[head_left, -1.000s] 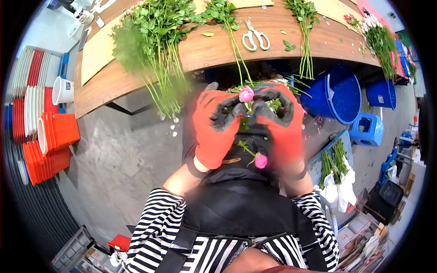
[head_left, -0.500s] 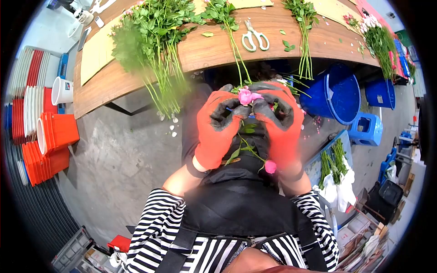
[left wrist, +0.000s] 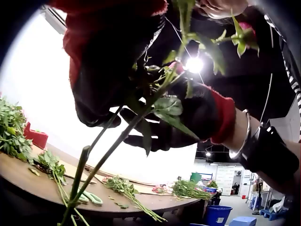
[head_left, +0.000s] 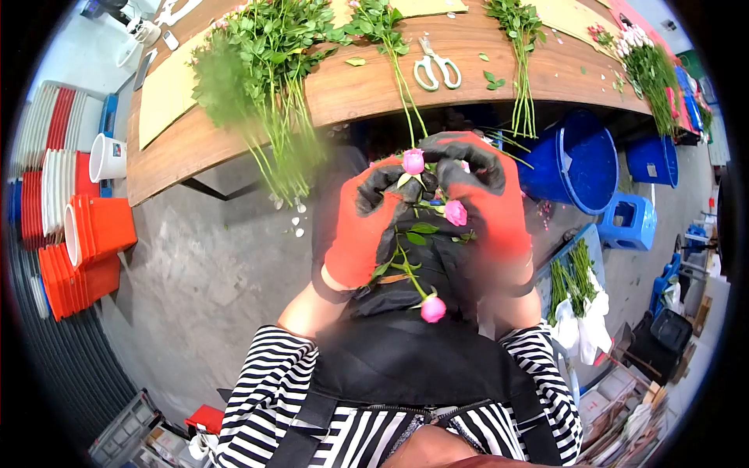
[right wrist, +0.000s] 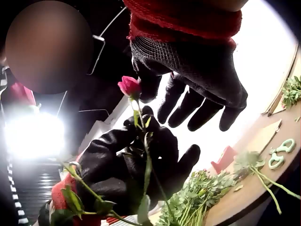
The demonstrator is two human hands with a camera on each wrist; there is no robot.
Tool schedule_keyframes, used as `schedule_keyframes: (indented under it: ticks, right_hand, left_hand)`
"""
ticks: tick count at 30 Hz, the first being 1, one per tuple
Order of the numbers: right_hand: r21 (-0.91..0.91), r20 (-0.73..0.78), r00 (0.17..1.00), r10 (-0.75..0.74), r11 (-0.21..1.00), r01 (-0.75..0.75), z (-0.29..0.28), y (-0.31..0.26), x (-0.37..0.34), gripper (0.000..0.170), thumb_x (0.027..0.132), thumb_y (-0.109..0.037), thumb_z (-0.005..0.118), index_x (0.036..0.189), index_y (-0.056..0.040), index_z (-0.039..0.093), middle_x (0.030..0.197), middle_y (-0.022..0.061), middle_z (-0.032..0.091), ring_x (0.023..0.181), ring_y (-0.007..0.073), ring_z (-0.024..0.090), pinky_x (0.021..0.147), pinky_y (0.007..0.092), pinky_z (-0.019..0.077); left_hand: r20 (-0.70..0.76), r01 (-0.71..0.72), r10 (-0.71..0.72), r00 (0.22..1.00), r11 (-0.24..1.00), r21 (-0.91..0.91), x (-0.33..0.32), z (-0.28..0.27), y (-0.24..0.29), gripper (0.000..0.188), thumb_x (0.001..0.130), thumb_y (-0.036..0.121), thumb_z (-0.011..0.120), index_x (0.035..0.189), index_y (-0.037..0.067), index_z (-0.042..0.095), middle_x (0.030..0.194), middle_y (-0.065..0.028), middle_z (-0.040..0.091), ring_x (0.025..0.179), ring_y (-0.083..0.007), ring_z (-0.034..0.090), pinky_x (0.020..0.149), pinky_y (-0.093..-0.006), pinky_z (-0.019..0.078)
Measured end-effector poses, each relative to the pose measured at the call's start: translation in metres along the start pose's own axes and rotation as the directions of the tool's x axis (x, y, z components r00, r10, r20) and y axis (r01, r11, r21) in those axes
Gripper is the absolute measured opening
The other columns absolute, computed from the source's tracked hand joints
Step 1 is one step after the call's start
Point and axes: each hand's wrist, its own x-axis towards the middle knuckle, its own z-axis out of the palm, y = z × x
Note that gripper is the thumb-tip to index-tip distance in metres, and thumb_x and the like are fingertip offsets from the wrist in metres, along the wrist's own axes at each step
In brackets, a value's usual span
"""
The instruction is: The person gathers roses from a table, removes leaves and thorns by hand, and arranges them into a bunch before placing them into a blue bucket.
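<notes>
With our left hand we pinch the stem of a pink rose just beneath its bloom, above our lap and just on the near side of the table. Our right hand is beside it on the right, fingers loosely spread. A second bloom sits between our hands, and a third bloom lies nearer us over the black apron. Beyond, on the table, we see scissors right of a large leafy bundle.

2 gloved hands, min. 3 pink roses, 1 pr scissors, min. 4 stem bunches, 2 lg blue bkts
</notes>
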Motion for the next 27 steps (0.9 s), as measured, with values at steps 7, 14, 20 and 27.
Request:
schedule_keyframes:
  ticks: [7, 14, 20, 27]
  right_hand:
    - [-0.213, -0.043, 0.981, -0.191, 0.961, 0.178, 0.013, 0.0, -0.009, 0.037, 0.064, 0.007, 0.073, 0.1, 0.0026, 0.067, 0.105, 0.01, 0.063, 0.101, 0.0195, 0.059, 0.089, 0.0304, 0.0452]
    - [-0.255, -0.035, 0.977, -0.21, 0.947, 0.195, 0.01, 0.003, -0.006, 0.027, 0.069, 0.004, 0.069, 0.096, 0.0029, 0.064, 0.098, 0.0086, 0.063, 0.092, 0.0162, 0.058, 0.084, 0.0279, 0.0445]
    - [0.252, -0.052, 0.997, -0.058, 0.965, 0.07, -0.007, 0.04, 0.011, 0.037, 0.099, -0.033, 0.051, 0.107, 0.0007, 0.063, 0.102, 0.0084, 0.066, 0.095, 0.016, 0.06, 0.088, 0.0305, 0.0455]
    - [0.224, 0.508, 0.859, 0.073, 0.951, -0.213, -0.011, 0.094, 0.012, 0.063, 0.086, -0.017, 0.057, 0.144, -0.001, 0.038, 0.142, 0.0123, 0.047, 0.132, 0.0219, 0.043, 0.111, 0.034, 0.0328]
  left_hand:
    - [-0.005, 0.0, 0.0, 1.0, 1.0, 0.013, 0.0, 0.004, 0.003, 0.026, 0.092, 0.004, 0.056, 0.117, -0.003, 0.059, 0.109, -0.0048, 0.063, 0.1, -0.0112, 0.056, 0.091, -0.0277, 0.0439]
    - [0.005, -0.03, 0.03, 1.0, 0.977, 0.209, -0.001, 0.008, 0.012, 0.023, 0.092, 0.008, 0.058, 0.113, -0.002, 0.059, 0.103, -0.0046, 0.064, 0.096, -0.0114, 0.057, 0.088, -0.0268, 0.045]
    - [0.054, 0.068, -0.06, 0.997, 0.986, -0.153, 0.008, -0.003, 0.01, 0.021, 0.097, 0.017, 0.056, 0.109, -0.001, 0.059, 0.098, -0.0056, 0.064, 0.092, -0.0135, 0.06, 0.085, -0.0284, 0.0481]
    - [0.091, -0.041, 0.112, 0.99, 0.822, -0.568, 0.022, -0.01, 0.052, 0.024, 0.101, 0.023, 0.048, 0.11, 0.002, 0.056, 0.098, -0.0086, 0.059, 0.098, -0.0231, 0.06, 0.102, -0.0455, 0.0467]
